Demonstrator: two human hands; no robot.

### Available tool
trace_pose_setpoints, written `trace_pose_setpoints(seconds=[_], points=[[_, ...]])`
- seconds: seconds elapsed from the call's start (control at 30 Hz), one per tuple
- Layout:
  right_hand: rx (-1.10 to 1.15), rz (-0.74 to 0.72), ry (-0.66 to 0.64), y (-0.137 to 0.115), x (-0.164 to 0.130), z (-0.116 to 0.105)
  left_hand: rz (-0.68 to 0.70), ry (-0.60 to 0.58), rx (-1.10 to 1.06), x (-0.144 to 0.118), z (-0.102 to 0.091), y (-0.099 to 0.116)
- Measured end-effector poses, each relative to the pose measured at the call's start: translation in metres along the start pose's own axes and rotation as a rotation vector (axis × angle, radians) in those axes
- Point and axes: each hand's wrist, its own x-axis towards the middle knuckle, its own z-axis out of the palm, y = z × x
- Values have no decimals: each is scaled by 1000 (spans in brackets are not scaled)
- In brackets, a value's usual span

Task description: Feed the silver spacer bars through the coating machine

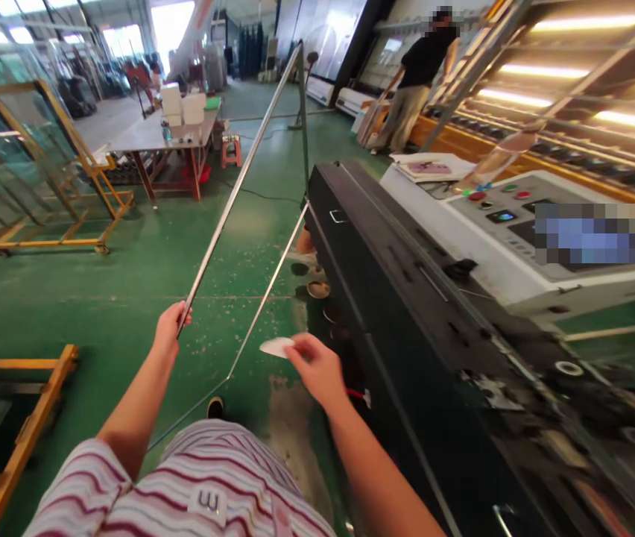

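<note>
My left hand (171,326) is closed around one long bar of a thin, silvery metal frame (239,183). The frame is tilted, its far corner rising away from me and a lower corner hanging near the floor by my shoe. Between the thumb and fingers of my right hand (316,365) is a small, flat white piece (276,347), which looks like paper or a thin card. That hand is apart from the frame, just left of a long black machine bed (376,298).
A control console (496,201) with buttons stands beyond the machine at right. A person (421,78) stands farther back beside lit racks. Yellow wheeled racks (43,245) occupy the left. Behind are a work table (138,138) and a red stool (231,151) on the green floor.
</note>
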Motion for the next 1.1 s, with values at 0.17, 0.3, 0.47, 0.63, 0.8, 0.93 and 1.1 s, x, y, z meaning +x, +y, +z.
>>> trace_pose_setpoints(seconds=[0.17,0.3,0.47,0.63,0.8,0.93,1.1], points=[[361,-4,-268,-44,53,114,9,-109,-6,7,14,-32],[336,81,-227,-38,89,174,-8,-101,-20,23,11,-38],[164,162,-158,-15,113,210,-22,-108,-38,46,3,-37],[-336,136,-103,-23,132,237,-53,-105,-40,74,-1,-40],[-670,84,-18,-10,155,219,-67,-61,-11,104,-3,-41],[-538,50,-20,33,180,161,-72,37,56,133,-8,-33],[-552,73,18,87,214,78,-110,174,115,151,2,-4]])
